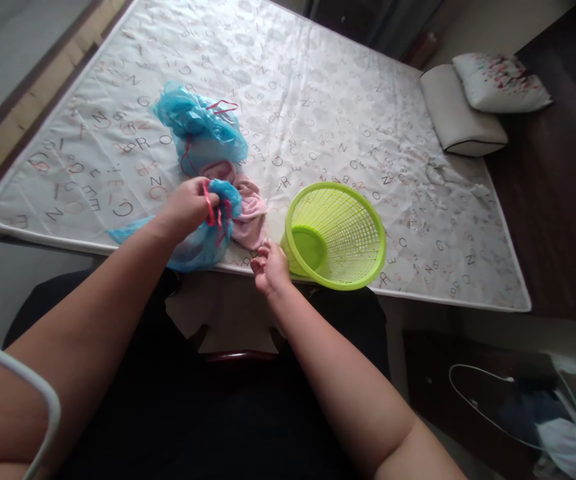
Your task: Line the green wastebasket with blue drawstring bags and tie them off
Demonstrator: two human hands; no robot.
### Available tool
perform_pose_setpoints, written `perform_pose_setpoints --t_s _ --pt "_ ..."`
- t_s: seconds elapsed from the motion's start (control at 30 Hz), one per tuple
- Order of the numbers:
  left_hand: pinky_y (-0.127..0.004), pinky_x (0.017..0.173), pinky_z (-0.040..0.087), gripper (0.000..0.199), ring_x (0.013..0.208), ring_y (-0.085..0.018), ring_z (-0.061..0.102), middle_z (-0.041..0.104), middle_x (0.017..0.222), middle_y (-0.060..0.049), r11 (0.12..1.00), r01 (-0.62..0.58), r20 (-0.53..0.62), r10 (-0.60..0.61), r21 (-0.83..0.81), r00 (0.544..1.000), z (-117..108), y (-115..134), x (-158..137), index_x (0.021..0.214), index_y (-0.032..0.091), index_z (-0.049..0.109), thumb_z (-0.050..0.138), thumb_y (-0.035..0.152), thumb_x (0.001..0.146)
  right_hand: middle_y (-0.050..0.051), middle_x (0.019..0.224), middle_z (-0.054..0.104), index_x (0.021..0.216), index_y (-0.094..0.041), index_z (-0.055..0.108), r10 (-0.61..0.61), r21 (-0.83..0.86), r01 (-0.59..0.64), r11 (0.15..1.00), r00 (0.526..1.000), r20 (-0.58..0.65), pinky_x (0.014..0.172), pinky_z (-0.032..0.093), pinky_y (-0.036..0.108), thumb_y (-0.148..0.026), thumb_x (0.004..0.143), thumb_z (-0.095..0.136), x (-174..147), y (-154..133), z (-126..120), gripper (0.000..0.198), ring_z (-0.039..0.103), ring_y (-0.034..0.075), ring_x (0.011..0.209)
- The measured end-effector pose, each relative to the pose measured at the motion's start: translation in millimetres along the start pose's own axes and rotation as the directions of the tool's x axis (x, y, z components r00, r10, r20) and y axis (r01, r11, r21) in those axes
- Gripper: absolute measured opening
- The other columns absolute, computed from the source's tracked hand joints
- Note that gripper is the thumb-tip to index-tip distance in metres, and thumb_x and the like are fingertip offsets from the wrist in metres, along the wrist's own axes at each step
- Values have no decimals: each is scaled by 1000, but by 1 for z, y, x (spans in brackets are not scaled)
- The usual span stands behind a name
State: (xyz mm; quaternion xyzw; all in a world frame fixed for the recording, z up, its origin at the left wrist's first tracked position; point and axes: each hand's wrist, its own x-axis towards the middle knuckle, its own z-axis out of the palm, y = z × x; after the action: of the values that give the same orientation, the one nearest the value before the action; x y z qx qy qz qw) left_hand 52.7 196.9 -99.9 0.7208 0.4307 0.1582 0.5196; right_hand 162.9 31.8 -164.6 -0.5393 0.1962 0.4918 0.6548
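My left hand (188,205) is closed on the red drawstring and gathered rim of a blue plastic garbage bag (198,248), which droops over the mattress edge below it. A crumpled pink cloth (251,217) lies just beyond and to the right of that hand. My right hand (271,267) is beside the lime-green mesh basket (335,270), fingers loosely curled and apart, with nothing visible in them. The basket lies tilted, its mouth facing me. Farther back rests another crumpled blue garbage bag (203,123) with red drawstrings.
The letter-printed mattress (318,120) spreads out before me, its white edge at my knees. A cream pillow (453,110) and a floral cushion (501,83) sit at the far right. A white cable (473,405) and a bundle lie at lower right. A white curved tube (51,393) crosses the lower left.
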Motion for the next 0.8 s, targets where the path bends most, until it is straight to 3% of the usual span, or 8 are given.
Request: perform_pose_setpoints --t_s 0.03,0.1,0.23,0.33,0.43,0.5,0.7,0.8 --pt "-30 74 53 22 75 -17 63 70 82 -3 1000 3 -29 -4 -13 1000 -2 1 0 99 15 71 65 31 84 -11 67 52 92 -23 53 -43 -20 43 999 999 27 48 44 17 -28 98 60 0 1 0 10 33 3 42" --pt "-28 70 51 23 73 -17 61 68 78 -3 999 -13 26 12 30 1000 -6 0 1 94 15 72 68 34 83 -11 66 51 91 -24 54 -141 -81 150 985 985 101 48 44 17 -30 95 66 1 5 -2 14 39 5 46" --pt "-30 68 53 33 75 -22 66 72 79 -5 997 0 337 -27 78 941 1 -7 -2 85 18 76 80 49 73 -7 74 59 93 -23 59 -293 -206 332 921 935 200 51 46 18 -40 90 75 4 10 -4 23 52 7 56" --pt "-32 73 55 44 82 -26 70 77 89 -7 994 12 463 -61 109 884 12 -9 -3 90 19 80 82 58 71 -2 89 68 102 -23 64 -323 -217 404 888 887 331 61 52 21 -50 86 81 4 12 -3 36 64 11 73" --pt "-31 71 53 49 83 -26 70 78 92 -8 984 -20 436 -59 175 898 16 -9 -2 96 18 80 80 62 72 1 100 72 113 -23 66 -291 -196 417 888 837 464 73 57 26 -56 80 86 3 14 -2 51 68 14 84" --pt "-30 68 51 50 81 -25 69 77 90 -9 975 -26 381 -62 220 923 15 -8 -1 99 18 80 79 61 73 0 97 72 111 -23 67 -286 -212 421 882 835 470 75 57 26 -55 80 86 3 15 -3 48 67 14 81" --pt "-28 62 46 38 69 -19 64 72 79 -5 986 -26 337 -32 165 941 7 -4 -2 103 20 79 82 44 74 -1 86 71 101 -22 66 -257 -233 303 924 943 211 63 54 22 -33 93 73 6 11 -4 16 66 12 71" --pt "-28 59 41 30 62 -16 55 62 69 -1 991 -82 202 59 110 978 6 -1 -5 102 19 78 78 32 74 -2 84 72 101 -22 64 -217 -197 248 949 962 165 58 53 22 -27 97 66 5 8 -2 7 64 11 62"
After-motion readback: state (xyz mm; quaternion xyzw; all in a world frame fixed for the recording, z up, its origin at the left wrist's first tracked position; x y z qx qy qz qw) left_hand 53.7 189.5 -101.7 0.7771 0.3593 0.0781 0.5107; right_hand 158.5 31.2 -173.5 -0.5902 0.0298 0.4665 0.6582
